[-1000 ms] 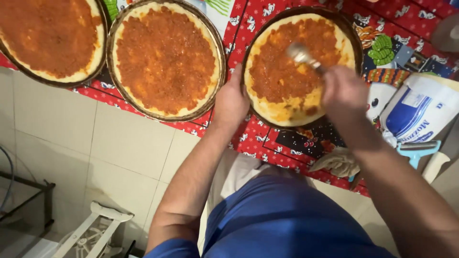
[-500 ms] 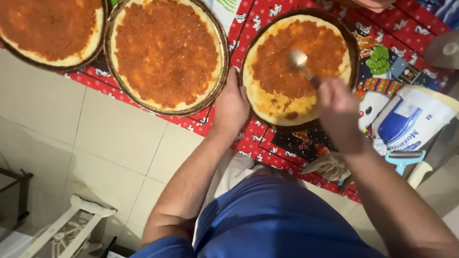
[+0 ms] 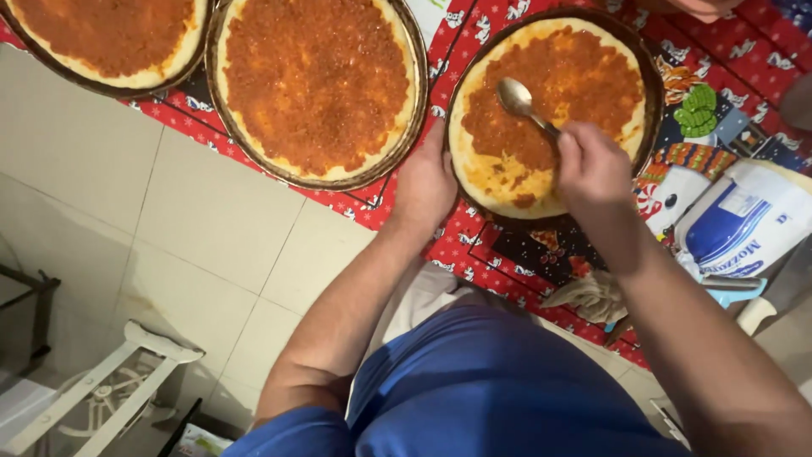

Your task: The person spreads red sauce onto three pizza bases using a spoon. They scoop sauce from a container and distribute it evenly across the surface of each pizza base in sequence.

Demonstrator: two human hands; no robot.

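A round pizza base [image 3: 545, 110] lies in a dark pan [image 3: 650, 76] on a red patterned cloth; red sauce covers its upper part while the lower left stays bare dough. My right hand [image 3: 592, 165] grips a metal spoon [image 3: 518, 100] whose bowl rests on the sauce near the middle. My left hand [image 3: 425, 182] presses against the pan's left rim, fingers together. Two more sauced bases sit to the left: one in the middle [image 3: 317, 80], one cut off at the top left corner [image 3: 106, 34].
A white and blue plastic bag [image 3: 744, 224] lies at the right edge of the table, with a crumpled cloth [image 3: 592, 296] near it. Beige floor tiles [image 3: 169, 228] and a white plastic frame [image 3: 101, 381] show below the table edge.
The spoon has moved from the upper right of the sauce down toward the left middle. The bare patch at the lower left has shrunk a little. My left hand stays on the rim.
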